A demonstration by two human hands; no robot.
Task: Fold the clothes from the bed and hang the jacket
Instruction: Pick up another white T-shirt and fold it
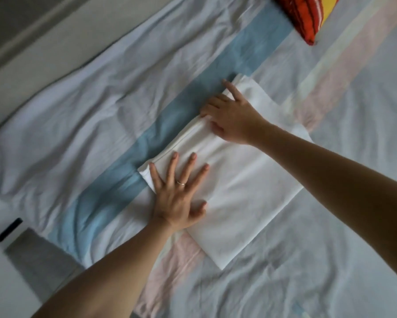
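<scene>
Head view: left hand [179, 193] and right hand [234, 120] — fingers open, flat — smoothed the white garment [250, 191]; next likely needed pinching its edge at the fingertips.

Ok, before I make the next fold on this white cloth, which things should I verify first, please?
1. Left hand flat on the white garment, fingers spread: ok.
2. Right hand at the folded edge: ok.
3. Right hand's grip on the layers: cannot tell, its fingers bend at the edge.
4. Garment's top surface smooth: ok.
5. Red pillow apart from the garment: ok.
6. Garment lying fully on the striped bedsheet: ok.
</scene>
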